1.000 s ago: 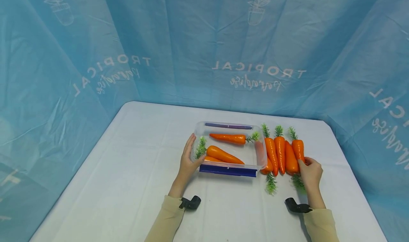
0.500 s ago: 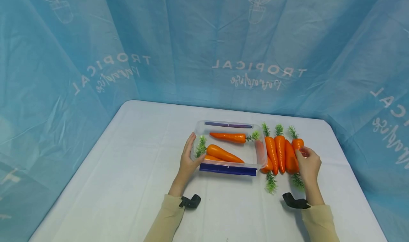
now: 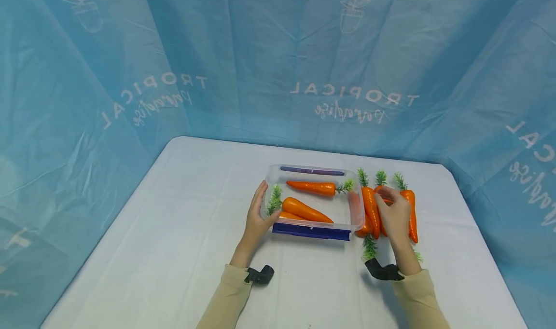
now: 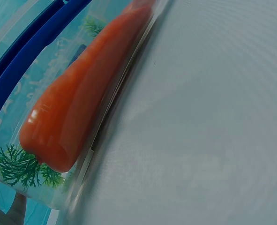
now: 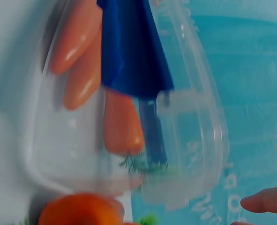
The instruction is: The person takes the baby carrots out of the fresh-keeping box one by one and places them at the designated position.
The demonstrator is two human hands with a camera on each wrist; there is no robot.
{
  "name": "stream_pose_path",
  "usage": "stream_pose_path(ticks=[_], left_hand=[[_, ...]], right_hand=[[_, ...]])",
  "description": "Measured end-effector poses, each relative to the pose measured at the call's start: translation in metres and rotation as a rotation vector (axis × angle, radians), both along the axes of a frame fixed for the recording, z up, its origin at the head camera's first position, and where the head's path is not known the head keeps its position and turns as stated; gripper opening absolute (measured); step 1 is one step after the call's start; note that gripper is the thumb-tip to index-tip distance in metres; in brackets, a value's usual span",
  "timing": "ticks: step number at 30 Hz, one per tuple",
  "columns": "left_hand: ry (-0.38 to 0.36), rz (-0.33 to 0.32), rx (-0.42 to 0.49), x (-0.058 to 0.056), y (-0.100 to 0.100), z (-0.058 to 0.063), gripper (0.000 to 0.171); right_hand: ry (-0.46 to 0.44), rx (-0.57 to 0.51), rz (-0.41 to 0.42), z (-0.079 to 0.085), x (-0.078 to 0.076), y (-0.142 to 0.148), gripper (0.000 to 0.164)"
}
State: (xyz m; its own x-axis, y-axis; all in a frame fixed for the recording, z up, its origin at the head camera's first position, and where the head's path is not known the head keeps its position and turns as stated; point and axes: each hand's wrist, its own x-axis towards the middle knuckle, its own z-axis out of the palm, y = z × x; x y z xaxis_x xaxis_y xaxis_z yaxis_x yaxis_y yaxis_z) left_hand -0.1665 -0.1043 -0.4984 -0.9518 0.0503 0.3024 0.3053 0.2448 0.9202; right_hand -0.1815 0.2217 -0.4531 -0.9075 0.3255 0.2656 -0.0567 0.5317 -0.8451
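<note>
In the head view, a clear plastic box [image 3: 357, 217] with blue clips holds a carrot [image 3: 310, 188] at the back and two more along its front, one of them the front carrot [image 3: 304, 209]. My left hand [image 3: 256, 220] rests against the box's left side, fingers straight along the wall and thumb at the near corner. Right of the box, my right hand [image 3: 396, 215] is over a row of carrots, partly hiding the middle ones. Its thumb and index fingertip are apart, with orange showing beneath. The right wrist view shows a fingertip [image 5: 265, 200] away from the carrots.
Beside the box lies an outer carrot [image 3: 369, 206], and at the row's right end another carrot [image 3: 410, 215]. Green tops [image 3: 369, 247] stick out at both ends. The white table [image 3: 195, 198] is backed by a blue printed curtain [image 3: 260, 54].
My right hand has left the rightmost carrot and moved left over the middle of the row. The rightmost carrot now lies slightly farther right. My left hand stays at the box.
</note>
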Motion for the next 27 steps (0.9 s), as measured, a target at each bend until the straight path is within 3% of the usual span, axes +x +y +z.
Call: stream_pose_path(ticks=[11, 16, 27], left_hand=[[-0.012, 0.002, 0.004, 0.001, 0.000, 0.002, 0.076], [-0.006, 0.001, 0.007, 0.001, 0.000, 0.002, 0.075], [-0.005, 0.003, 0.013, 0.001, 0.000, 0.002, 0.075]], right_hand=[[0.001, 0.018, 0.069, 0.002, -0.008, -0.027, 0.031], [0.016, -0.023, 0.100, 0.001, -0.010, -0.039, 0.031], [-0.040, -0.082, 0.225, -0.001, -0.015, -0.064, 0.033]])
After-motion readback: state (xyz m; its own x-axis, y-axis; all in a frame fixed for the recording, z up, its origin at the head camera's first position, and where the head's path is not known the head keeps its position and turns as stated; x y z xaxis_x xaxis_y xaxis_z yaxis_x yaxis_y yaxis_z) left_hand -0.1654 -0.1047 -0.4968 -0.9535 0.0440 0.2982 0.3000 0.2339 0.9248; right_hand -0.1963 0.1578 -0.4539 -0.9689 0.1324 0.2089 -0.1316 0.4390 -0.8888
